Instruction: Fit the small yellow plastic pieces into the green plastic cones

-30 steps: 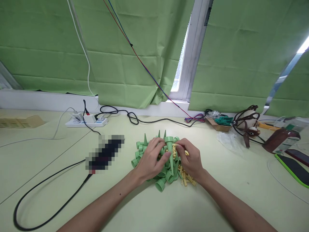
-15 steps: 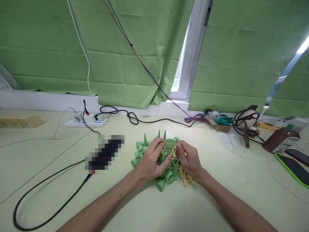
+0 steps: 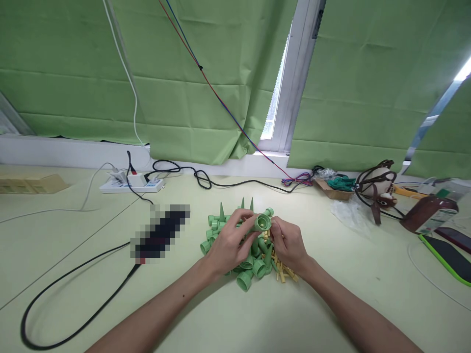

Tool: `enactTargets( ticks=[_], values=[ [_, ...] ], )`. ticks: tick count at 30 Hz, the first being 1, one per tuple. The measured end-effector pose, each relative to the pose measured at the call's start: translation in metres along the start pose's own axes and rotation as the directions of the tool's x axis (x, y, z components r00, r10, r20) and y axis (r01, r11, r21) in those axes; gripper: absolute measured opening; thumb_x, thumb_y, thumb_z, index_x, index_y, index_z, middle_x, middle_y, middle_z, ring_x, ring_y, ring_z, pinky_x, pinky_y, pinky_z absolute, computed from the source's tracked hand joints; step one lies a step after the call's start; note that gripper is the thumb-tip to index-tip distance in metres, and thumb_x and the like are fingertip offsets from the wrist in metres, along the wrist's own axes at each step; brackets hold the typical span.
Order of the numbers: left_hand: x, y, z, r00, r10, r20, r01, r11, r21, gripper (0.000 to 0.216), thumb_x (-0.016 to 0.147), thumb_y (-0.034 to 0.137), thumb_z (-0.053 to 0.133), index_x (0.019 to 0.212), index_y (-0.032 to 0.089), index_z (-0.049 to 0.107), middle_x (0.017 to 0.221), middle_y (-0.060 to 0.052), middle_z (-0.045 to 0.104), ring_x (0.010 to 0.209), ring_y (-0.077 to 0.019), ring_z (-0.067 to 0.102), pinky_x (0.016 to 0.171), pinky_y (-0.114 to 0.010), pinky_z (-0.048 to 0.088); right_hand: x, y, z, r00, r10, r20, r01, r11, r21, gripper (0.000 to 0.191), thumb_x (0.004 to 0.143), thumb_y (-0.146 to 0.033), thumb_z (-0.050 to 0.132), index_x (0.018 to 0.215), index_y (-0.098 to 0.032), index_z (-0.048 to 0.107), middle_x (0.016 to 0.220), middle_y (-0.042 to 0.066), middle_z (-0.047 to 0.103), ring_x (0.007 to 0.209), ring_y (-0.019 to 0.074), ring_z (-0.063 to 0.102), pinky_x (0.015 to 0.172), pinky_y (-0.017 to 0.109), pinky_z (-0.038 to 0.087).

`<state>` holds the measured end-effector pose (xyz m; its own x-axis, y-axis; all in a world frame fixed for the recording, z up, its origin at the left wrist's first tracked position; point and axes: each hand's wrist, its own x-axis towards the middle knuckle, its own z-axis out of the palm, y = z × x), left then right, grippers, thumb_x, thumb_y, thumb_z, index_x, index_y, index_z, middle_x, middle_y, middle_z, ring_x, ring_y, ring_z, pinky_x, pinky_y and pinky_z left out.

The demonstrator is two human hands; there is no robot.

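Note:
A heap of green plastic cone spikes [image 3: 246, 274] lies mid-table, with small yellow plastic pieces [image 3: 284, 270] scattered at its right side. My left hand [image 3: 230, 242] is closed around one green cone [image 3: 262, 223], holding it tilted so that its round open end faces me; a yellow piece shows inside the opening. My right hand [image 3: 290, 242] sits just right of that cone, fingers pinched together at its rim. What the right fingers hold is hidden.
A white power strip [image 3: 130, 184] with plugs and black cables [image 3: 198, 177] lies at the back left. A thick black cable [image 3: 66, 304] loops at the left front. A blurred dark object [image 3: 162, 234] sits left of the heap. Bags, a brown case [image 3: 427, 212] and phones [image 3: 447, 252] crowd the right.
My left hand has lifted the green cone from upright and tipped it, so its open end now faces me. My right hand has drawn closer to its rim.

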<state>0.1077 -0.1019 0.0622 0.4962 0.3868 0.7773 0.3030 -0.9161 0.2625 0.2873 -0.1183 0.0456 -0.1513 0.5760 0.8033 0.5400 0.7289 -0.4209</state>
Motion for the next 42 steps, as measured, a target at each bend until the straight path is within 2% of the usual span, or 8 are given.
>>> enactTargets(
  ticks=[7,11,14,18,24,28,36,42],
  values=[
    [-0.006,-0.009,0.001,0.996,0.019,-0.084,-0.007,0.99,0.143,0.043,0.09,0.001,0.047,0.128,0.022,0.054,0.112,-0.01,0.05,0.104,-0.0193,0.056,0.081,-0.03,0.052,0.002,-0.002,0.0,1.0,-0.011,0.008,0.01,0.997,0.072,0.031,0.101,-0.021,0.037,0.071,-0.021,0.042,0.061,-0.003,0.044,0.053,0.0112,0.041,0.054,0.023,0.035],
    [-0.003,-0.011,0.002,0.985,-0.018,-0.169,0.054,0.977,0.209,0.033,0.091,0.006,0.051,0.121,0.02,0.056,0.11,-0.01,0.052,0.101,-0.0204,0.055,0.082,-0.033,0.051,0.003,-0.004,-0.001,1.0,-0.02,-0.01,0.02,0.994,0.105,0.022,0.099,-0.018,0.042,0.081,-0.02,0.054,0.067,-0.001,0.051,0.058,0.0116,0.047,0.057,0.023,0.039],
    [0.0,-0.008,0.002,0.971,-0.071,-0.228,0.113,0.978,0.174,0.021,0.092,0.011,0.053,0.111,0.017,0.056,0.102,-0.009,0.055,0.095,-0.0196,0.056,0.081,-0.033,0.05,0.004,-0.006,-0.002,0.998,-0.005,-0.068,0.012,0.995,0.099,0.019,0.098,-0.016,0.044,0.085,-0.019,0.057,0.067,-0.001,0.053,0.058,0.0123,0.049,0.058,0.025,0.04],
    [0.0,-0.003,0.0,0.982,-0.073,-0.174,0.092,0.99,0.103,0.012,0.095,0.013,0.047,0.102,0.017,0.056,0.094,-0.007,0.058,0.09,-0.0192,0.054,0.08,-0.034,0.046,0.004,-0.006,-0.002,0.993,0.021,-0.116,-0.012,0.997,0.08,0.018,0.098,-0.016,0.045,0.085,-0.019,0.058,0.067,-0.001,0.053,0.058,0.0128,0.05,0.057,0.026,0.041],
    [-0.002,0.001,-0.002,0.995,-0.062,-0.077,0.066,0.996,0.063,0.019,0.096,0.024,0.043,0.107,0.015,0.055,0.1,-0.01,0.058,0.093,-0.0223,0.052,0.082,-0.039,0.044,0.004,-0.007,-0.001,0.996,-0.018,-0.091,0.024,0.997,0.068,0.014,0.096,-0.014,0.048,0.09,-0.019,0.06,0.072,0.001,0.058,0.061,0.0129,0.054,0.059,0.026,0.044],
    [-0.002,0.001,0.0,0.993,-0.089,-0.071,0.093,0.994,0.061,0.02,0.094,0.028,0.048,0.107,0.015,0.054,0.1,-0.01,0.057,0.094,-0.0226,0.051,0.082,-0.038,0.044,0.005,-0.009,-0.001,0.998,-0.018,-0.067,0.023,0.996,0.08,0.014,0.097,-0.015,0.048,0.091,-0.019,0.06,0.074,0.002,0.06,0.064,0.0133,0.056,0.061,0.027,0.046],
    [0.002,0.005,-0.001,0.984,-0.153,-0.086,0.156,0.987,0.031,0.016,0.097,0.022,0.04,0.103,0.016,0.054,0.095,-0.009,0.058,0.09,-0.0205,0.052,0.081,-0.036,0.046,0.006,-0.01,-0.002,1.0,0.002,-0.011,-0.001,0.994,0.108,0.013,0.097,-0.017,0.047,0.098,-0.02,0.06,0.083,0.006,0.061,0.069,0.0155,0.056,0.062,0.029,0.049],
    [0.0,0.002,0.0,0.984,-0.159,-0.076,0.161,0.987,0.027,0.016,0.095,0.02,0.045,0.107,0.015,0.053,0.1,-0.01,0.057,0.094,-0.0208,0.054,0.083,-0.036,0.048,0.005,-0.008,-0.001,1.0,0.013,-0.004,-0.013,0.991,0.13,0.015,0.098,-0.017,0.045,0.099,-0.02,0.06,0.084,0.006,0.062,0.068,0.0152,0.056,0.061,0.029,0.049]
  ],
)
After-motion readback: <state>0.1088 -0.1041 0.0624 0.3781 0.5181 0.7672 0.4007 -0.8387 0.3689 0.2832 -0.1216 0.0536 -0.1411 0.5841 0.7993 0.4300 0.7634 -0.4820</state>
